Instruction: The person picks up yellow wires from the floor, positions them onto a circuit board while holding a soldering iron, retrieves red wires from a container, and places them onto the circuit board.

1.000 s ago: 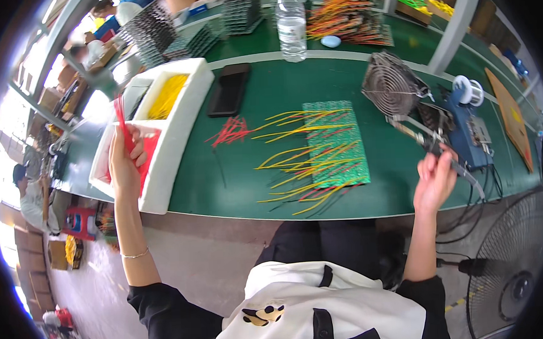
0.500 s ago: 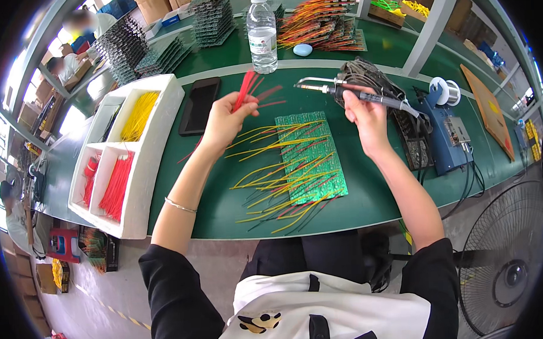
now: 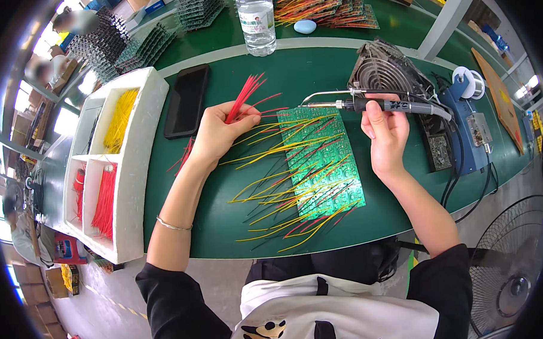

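Note:
My left hand (image 3: 217,131) is closed round a bundle of red wires (image 3: 244,96), whose ends fan out above the fingers. One red wire reaches from the fingertips toward the top left corner of a green circuit board (image 3: 355,189). My right hand (image 3: 385,135) grips a soldering iron (image 3: 422,108) with a thin metal tube fixed along it. Its tip points left, just over the board's top edge. Rows of yellow, red and black wires stick out from the board toward the left. More red wires hang below my left hand, by the wrist.
A white foam tray (image 3: 144,123) with yellow and red wires stands at left, beside a black phone (image 3: 187,102). Behind are a water bottle (image 3: 257,26), a light blue oval object (image 3: 305,27) and stacked boards. A small fan (image 3: 383,70) and blue solder station (image 3: 461,127) stand right.
The soldering iron has come lower and nearer the board's top edge, now almost level. My left hand holds the red wires steadier, with one stretched toward the board. The whole view has shifted slightly.

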Action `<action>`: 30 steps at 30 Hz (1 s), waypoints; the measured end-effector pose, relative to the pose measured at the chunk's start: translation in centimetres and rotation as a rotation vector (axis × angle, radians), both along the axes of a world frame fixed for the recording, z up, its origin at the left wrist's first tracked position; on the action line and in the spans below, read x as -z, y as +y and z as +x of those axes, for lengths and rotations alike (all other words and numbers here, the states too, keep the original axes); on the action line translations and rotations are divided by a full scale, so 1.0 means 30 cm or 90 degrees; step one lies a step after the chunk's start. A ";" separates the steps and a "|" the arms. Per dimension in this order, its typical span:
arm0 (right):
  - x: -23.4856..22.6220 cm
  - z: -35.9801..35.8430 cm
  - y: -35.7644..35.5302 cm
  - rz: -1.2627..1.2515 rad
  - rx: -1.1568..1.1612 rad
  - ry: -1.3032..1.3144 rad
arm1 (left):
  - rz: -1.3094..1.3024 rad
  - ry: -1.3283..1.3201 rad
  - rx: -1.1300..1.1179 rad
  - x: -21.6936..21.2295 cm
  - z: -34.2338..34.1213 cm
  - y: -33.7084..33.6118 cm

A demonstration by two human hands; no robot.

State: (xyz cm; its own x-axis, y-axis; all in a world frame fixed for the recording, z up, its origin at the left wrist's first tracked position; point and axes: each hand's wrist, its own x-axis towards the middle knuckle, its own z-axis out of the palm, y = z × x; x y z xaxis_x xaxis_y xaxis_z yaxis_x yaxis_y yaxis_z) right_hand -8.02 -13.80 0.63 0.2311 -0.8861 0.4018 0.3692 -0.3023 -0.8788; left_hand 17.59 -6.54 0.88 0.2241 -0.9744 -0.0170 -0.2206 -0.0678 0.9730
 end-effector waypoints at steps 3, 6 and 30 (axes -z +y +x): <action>0.015 0.005 0.010 0.028 -0.022 0.005 | -0.008 -0.057 0.004 0.001 -0.011 -0.003; 0.015 0.010 0.020 0.039 -0.029 0.013 | -0.024 -0.082 -0.007 0.009 -0.006 0.000; 0.042 -0.007 0.016 -0.091 0.012 0.027 | -0.018 -0.120 -0.028 0.008 -0.014 0.006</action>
